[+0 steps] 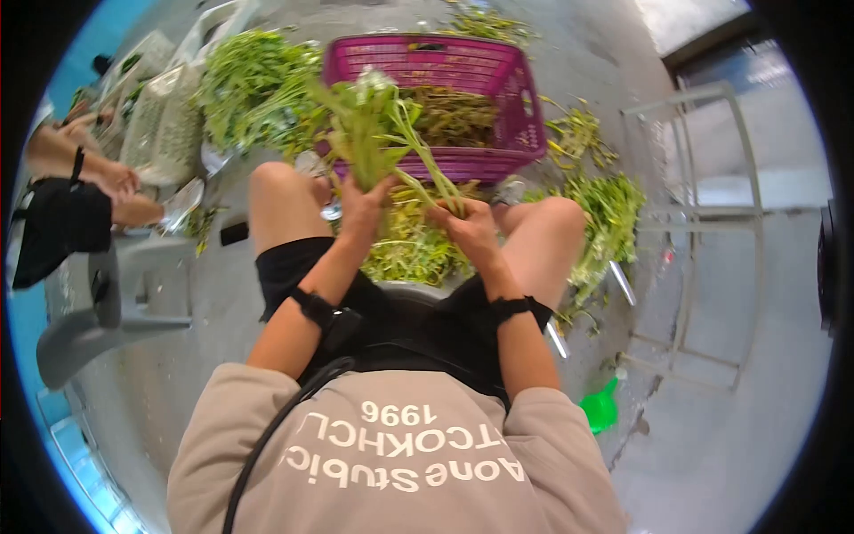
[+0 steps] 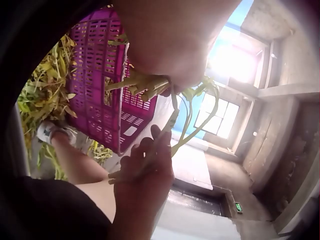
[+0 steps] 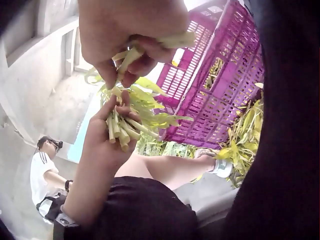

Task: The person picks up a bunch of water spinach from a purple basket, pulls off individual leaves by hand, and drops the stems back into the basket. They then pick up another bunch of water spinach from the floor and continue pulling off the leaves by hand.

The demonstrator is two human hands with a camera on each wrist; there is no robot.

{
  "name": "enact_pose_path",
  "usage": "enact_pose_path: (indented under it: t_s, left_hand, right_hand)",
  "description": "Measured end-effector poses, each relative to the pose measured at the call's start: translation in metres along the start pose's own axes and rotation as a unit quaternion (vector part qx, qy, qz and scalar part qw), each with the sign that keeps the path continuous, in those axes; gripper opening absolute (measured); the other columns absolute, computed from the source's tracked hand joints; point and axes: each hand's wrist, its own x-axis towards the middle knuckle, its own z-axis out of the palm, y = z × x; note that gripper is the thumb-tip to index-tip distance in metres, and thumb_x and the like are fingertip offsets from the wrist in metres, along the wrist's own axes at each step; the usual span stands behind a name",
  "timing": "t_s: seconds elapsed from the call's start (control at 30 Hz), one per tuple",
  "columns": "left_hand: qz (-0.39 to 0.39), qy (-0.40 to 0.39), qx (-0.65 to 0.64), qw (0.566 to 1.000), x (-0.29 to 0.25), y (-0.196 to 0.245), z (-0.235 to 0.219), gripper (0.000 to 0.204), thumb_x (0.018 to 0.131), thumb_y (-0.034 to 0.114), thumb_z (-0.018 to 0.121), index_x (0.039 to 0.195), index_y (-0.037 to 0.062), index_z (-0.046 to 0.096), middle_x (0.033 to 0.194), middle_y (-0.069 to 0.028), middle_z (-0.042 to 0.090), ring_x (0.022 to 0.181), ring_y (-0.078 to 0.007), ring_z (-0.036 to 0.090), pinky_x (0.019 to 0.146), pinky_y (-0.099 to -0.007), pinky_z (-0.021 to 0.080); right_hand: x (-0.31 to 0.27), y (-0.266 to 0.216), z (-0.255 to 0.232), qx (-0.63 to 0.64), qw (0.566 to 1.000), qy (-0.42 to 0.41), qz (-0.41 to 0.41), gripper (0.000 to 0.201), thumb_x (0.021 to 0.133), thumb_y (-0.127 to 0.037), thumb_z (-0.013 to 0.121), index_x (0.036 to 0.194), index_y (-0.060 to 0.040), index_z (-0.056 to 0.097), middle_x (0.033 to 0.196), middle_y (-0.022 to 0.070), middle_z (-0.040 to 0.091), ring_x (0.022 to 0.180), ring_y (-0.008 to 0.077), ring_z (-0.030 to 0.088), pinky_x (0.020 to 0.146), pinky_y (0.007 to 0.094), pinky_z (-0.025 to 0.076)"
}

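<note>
In the head view my left hand [image 1: 363, 212] grips a bunch of leafy greens [image 1: 356, 133] by the stems, leaves pointing away from me. Cut stem ends [image 3: 120, 132] poke out below its fingers in the right wrist view. Beside it, my right hand [image 1: 471, 233] pinches separate pale green stalks [image 1: 427, 165], whose far ends cross toward the bunch. The right wrist view has this hand [image 3: 132, 37] close above the left one, fingertips near the bunch. A purple plastic crate [image 1: 525, 116] stands just past both hands, brownish plant trimmings [image 1: 449, 116] inside it.
A heap of greens [image 1: 258, 84] lies left of the crate; yellowed trimmings [image 1: 414, 254] cover the floor between my legs. More greens [image 1: 605, 214] lie at right, near a metal frame [image 1: 756, 214] and a green plastic object [image 1: 600, 408]. Another person [image 3: 45, 175] sits at left by a grey stool [image 1: 116, 311].
</note>
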Motion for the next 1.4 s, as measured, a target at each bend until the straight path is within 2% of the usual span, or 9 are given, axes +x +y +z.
enact_pose_path:
  t_s: [0.07,0.17,0.4,0.67,0.87,0.93,1.1,1.27,1.4]
  left_hand:
    - [-0.035,-0.007,-0.008,0.999,0.002,0.003,-0.002,0.038,0.082,0.013,0.077,0.115,0.0033,0.058,0.092,-0.0069,0.068,0.081,-0.0175,0.063,0.072,-0.0322,0.05]
    - [-0.121,-0.017,-0.083,0.989,0.007,-0.006,-0.007,0.023,0.088,0.01,0.071,0.105,0.0053,0.055,0.079,-0.0043,0.063,0.063,-0.0134,0.06,0.052,-0.0266,0.048]
    - [-0.113,-0.063,-0.061,0.99,0.002,0.001,-0.002,0.022,0.089,0.013,0.071,0.103,0.0065,0.056,0.077,-0.0032,0.061,0.06,-0.0122,0.058,0.053,-0.026,0.047]
    - [-0.105,-0.11,-0.08,0.985,-0.008,0.013,0.004,0.021,0.09,0.015,0.07,0.102,0.0062,0.055,0.077,-0.0029,0.059,0.06,-0.0124,0.057,0.056,-0.0268,0.047]
    - [-0.121,-0.108,-0.084,0.983,-0.008,0.012,0.003,0.021,0.09,0.015,0.07,0.101,0.0066,0.054,0.077,-0.0033,0.06,0.06,-0.0129,0.058,0.056,-0.0272,0.047]
    - [-0.123,-0.1,-0.089,0.983,-0.008,0.011,0.005,0.021,0.09,0.015,0.07,0.101,0.0065,0.055,0.076,-0.0034,0.06,0.059,-0.0129,0.058,0.055,-0.0271,0.047]
    - [-0.134,-0.11,-0.088,0.981,-0.007,0.007,0.005,0.019,0.09,0.014,0.069,0.1,0.0064,0.055,0.074,-0.0038,0.06,0.058,-0.013,0.057,0.053,-0.0268,0.046]
    - [-0.141,-0.109,-0.068,0.982,-0.008,0.007,0.007,0.018,0.091,0.015,0.069,0.1,0.0075,0.055,0.072,-0.0027,0.059,0.056,-0.0122,0.055,0.051,-0.0263,0.044]
    - [-0.136,-0.108,-0.054,0.983,-0.008,0.004,0.007,0.019,0.09,0.017,0.069,0.1,0.008,0.055,0.072,-0.0022,0.058,0.056,-0.012,0.055,0.049,-0.0261,0.044]
  right_hand:
    - [0.004,-0.003,-0.006,0.067,0.996,0.055,0.015,0.021,0.088,-0.021,0.075,0.089,-0.0001,0.073,0.064,-0.0046,0.057,0.056,0.004,0.047,0.051,0.0231,0.035]
    - [0.006,-0.024,-0.035,0.099,0.988,0.118,-0.016,0.02,0.089,-0.02,0.074,0.087,-0.0002,0.072,0.063,-0.0044,0.056,0.054,0.0041,0.046,0.049,0.0228,0.034]
    - [-0.009,-0.099,-0.172,0.04,0.919,0.371,-0.126,0.015,0.092,-0.017,0.067,0.095,-0.004,0.075,0.066,-0.0025,0.06,0.048,0.0039,0.045,0.043,0.0193,0.03]
    - [-0.104,-0.071,-0.322,0.001,0.846,0.531,-0.048,0.022,0.086,-0.023,0.072,0.095,-0.0038,0.073,0.068,0.0007,0.062,0.051,0.0061,0.051,0.039,0.02,0.027]
    - [-0.212,0.04,-0.343,-0.038,0.839,0.538,0.07,0.025,0.089,-0.031,0.07,0.094,-0.0063,0.071,0.069,-0.0003,0.061,0.053,0.0069,0.052,0.039,0.0199,0.025]
    - [-0.25,0.081,-0.343,0.016,0.827,0.546,0.136,0.026,0.089,-0.033,0.069,0.097,-0.0074,0.069,0.072,0.0001,0.062,0.056,0.0074,0.053,0.04,0.0199,0.026]
    - [-0.31,0.113,-0.33,0.145,0.767,0.598,0.182,0.024,0.091,-0.033,0.066,0.1,-0.0107,0.068,0.079,-0.0014,0.064,0.06,0.0071,0.054,0.041,0.0196,0.028]
    - [-0.322,0.127,-0.339,0.216,0.75,0.605,0.156,0.022,0.092,-0.033,0.064,0.102,-0.0132,0.066,0.081,-0.0041,0.066,0.061,0.0061,0.055,0.042,0.019,0.03]
    - [-0.28,0.127,-0.355,0.17,0.766,0.589,0.195,0.021,0.09,-0.032,0.068,0.096,-0.0122,0.066,0.081,-0.0007,0.067,0.059,0.0079,0.058,0.04,0.0201,0.028]
